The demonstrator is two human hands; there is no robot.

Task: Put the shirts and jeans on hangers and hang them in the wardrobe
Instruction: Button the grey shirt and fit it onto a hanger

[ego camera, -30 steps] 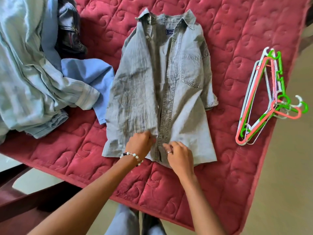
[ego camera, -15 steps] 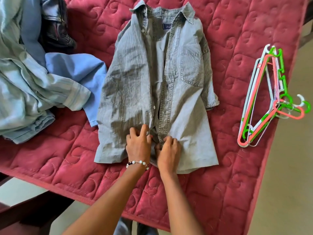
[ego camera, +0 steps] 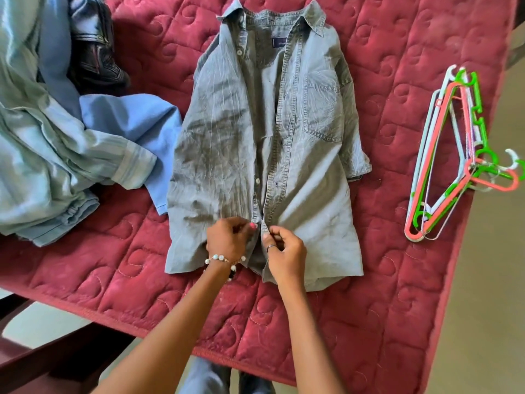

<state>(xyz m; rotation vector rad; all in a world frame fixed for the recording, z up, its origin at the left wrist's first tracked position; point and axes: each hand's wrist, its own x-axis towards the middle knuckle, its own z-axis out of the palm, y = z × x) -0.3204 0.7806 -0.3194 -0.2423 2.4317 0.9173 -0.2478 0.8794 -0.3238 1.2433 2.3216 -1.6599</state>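
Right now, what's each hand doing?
Left hand: pinching the grey denim shirt at its front edge.
Right hand: pinching the shirt's other front edge.

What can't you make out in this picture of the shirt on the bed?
- Head view: shirt placket under left hand and right hand; their grip hides any button there.
- Collar label: too small to read.
- Clothes pile: cut off by the left edge.
- Hangers: overlapping, count unclear.
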